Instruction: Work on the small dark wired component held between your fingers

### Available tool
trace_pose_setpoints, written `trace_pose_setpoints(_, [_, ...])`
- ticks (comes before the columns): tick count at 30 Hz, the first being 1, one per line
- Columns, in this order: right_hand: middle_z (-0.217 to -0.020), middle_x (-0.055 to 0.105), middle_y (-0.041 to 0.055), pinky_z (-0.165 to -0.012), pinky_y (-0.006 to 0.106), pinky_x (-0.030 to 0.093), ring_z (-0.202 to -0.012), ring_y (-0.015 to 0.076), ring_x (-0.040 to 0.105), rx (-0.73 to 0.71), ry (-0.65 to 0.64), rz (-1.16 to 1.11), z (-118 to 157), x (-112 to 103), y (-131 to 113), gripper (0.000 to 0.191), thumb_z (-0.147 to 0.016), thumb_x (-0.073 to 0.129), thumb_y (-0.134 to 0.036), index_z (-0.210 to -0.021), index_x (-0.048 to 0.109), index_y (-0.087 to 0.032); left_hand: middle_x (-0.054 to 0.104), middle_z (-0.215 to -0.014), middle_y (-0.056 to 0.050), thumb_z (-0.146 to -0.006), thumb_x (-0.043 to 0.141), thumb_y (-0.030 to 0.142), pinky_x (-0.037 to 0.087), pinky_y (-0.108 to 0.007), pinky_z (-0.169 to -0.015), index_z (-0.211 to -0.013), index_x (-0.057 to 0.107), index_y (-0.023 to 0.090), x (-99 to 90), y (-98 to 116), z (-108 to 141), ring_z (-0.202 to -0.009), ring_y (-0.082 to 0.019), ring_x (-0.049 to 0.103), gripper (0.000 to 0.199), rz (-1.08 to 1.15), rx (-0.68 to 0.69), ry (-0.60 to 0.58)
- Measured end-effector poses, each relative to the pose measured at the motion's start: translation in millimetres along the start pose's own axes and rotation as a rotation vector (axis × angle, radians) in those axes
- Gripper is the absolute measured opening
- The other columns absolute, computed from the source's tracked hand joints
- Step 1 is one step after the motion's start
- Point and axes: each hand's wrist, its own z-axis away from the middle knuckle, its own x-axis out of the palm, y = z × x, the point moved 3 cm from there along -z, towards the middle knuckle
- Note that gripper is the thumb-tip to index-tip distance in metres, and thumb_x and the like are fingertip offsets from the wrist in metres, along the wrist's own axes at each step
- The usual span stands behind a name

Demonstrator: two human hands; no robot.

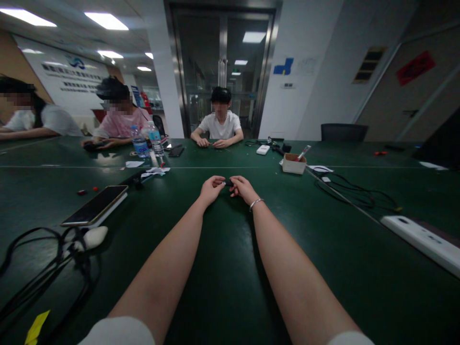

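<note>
Both my arms reach forward over the green table [223, 268]. A small dark object [229, 182] with a shiny, silvery bit at its left end is held between my hands, too small to name. On its left end, the thumb and fingers of my left hand [212, 189] are pinched together. My right hand [245, 189], with a silver bangle [256, 204] at the wrist, grips the dark right end, its lower fingers curled. The fingers cover part of the object.
At left lie a phone [96, 206], a white mouse [95, 237] and black cables [53, 268]. Two water bottles [155, 139] stand beyond. A small box [293, 164] holds pens; a white power strip [424, 239] lies at right. Across the table sits a person [221, 125]; others sit left.
</note>
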Motion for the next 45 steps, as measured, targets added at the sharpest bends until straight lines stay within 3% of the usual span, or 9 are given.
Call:
trace_pose_setpoints(11, [-0.066,0.056,-0.0053,-0.042,0.022,0.053,-0.035,0.002,0.041,-0.035,-0.027,-0.004,-1.1,-0.3,0.7,0.022,-0.077,0.056,-0.01,-0.098,0.057,-0.017,0.066,-0.087,-0.006,-0.071,0.063,0.01,0.048,-0.033,-0.081,-0.092,0.066,0.015,-0.4,1.0,0.6,-0.079,-0.015,0.06,0.022,-0.003,-0.015,0.001])
trace_pose_setpoints(15, [-0.059,0.054,-0.0056,-0.041,0.022,0.053,-0.034,0.003,0.039,-0.022,-0.019,-0.012,0.1,-0.1,0.1,0.014,-0.082,0.055,-0.019,-0.096,0.057,-0.016,0.067,-0.089,-0.007,-0.072,0.063,0.011,0.048,-0.033,-0.081,-0.093,0.066,0.016,-0.7,-0.8,0.0,-0.08,-0.015,0.06,0.022,0.0,-0.007,0.0])
trace_pose_setpoints(29, [-0.055,0.052,-0.008,-0.042,0.022,0.054,-0.033,0.0029,0.038,-0.039,-0.024,-0.009,-0.6,-1.1,0.6,0.02,-0.077,0.054,-0.013,-0.096,0.056,-0.017,0.066,-0.085,-0.006,-0.071,0.063,0.01,0.049,-0.032,-0.08,-0.091,0.067,0.015,-0.2,-2.8,-1.0,-0.077,-0.014,0.06,0.021,0.018,-0.002,0.024])
trace_pose_setpoints(37, [-0.061,0.06,-0.0048,-0.043,0.019,0.053,-0.033,0.0011,0.037,-0.024,-0.041,0.01,0.3,-0.5,0.5,0.02,-0.075,0.054,-0.01,-0.093,0.059,-0.017,0.067,-0.089,-0.007,-0.072,0.062,0.011,0.048,-0.032,-0.082,-0.09,0.067,0.015,-0.6,-1.1,-0.5,-0.081,-0.015,0.061,0.019,0.016,-0.02,0.014])
trace_pose_setpoints(45, [-0.061,0.06,-0.004,-0.043,0.018,0.051,-0.035,0.0013,0.039,-0.018,-0.047,0.023,1.3,-0.1,0.1,0.018,-0.076,0.054,-0.009,-0.092,0.06,-0.016,0.067,-0.081,-0.005,-0.08,0.058,0.032,0.046,-0.028,-0.073,-0.087,0.066,0.016,-2.2,-8.9,-1.6,-0.074,-0.015,0.06,0.019,-0.081,-0.052,-0.008])
